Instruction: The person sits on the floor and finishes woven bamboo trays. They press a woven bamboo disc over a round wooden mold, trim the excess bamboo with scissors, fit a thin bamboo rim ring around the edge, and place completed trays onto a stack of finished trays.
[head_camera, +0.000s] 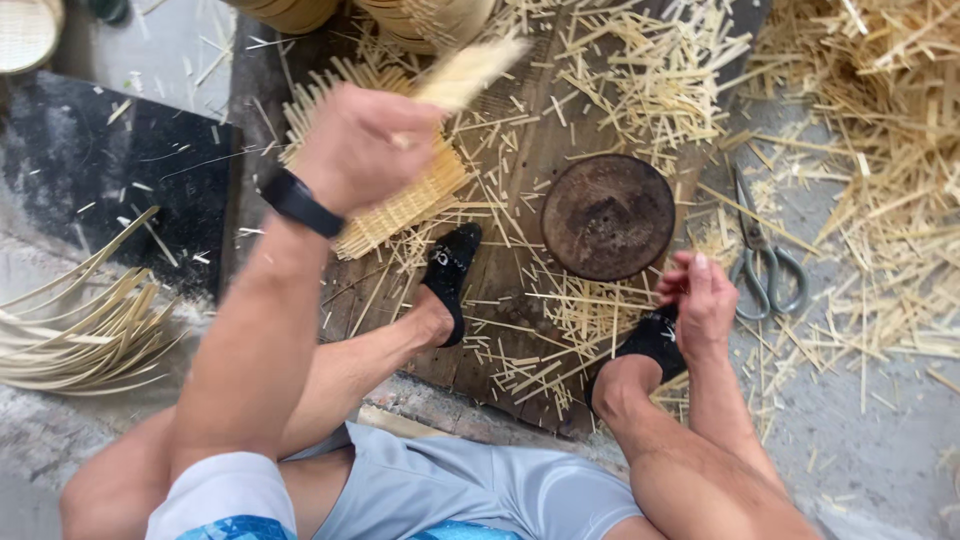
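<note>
The left hand (362, 150) was raised above the board (505, 175), its grip closed on a flat bundle of strips (470, 70) that stuck up and to the right from the fist — the bundle was blurred, so its strips could not be counted. A black watch (300, 203) sat on that wrist. Just below and behind the hand lay one woven mat (400, 205) of pale strips, flat on the board, its loose ends fanning out to the upper left; whether the hand touched it could not be told.

The right hand (700, 300) was low, near the right foot, fingers pinched together on thin slivers (672, 285) — too small to count. It was just beside the lower right edge of one round dark disc (608, 215), which lay on the board with small holes at its middle. One pair of scissors (765, 255) lay on the floor just right of that hand, blades pointing up, apart from it.

Two feet in black socks (450, 275) rested on the board, one under each hand. Offcuts (660, 80) littered board and floor, heaped thickest at the upper right. A sheaf of long curved strips (80, 320) lay at the far left, well apart from both hands. Stacked woven baskets (420, 20) showed along the top edge.
</note>
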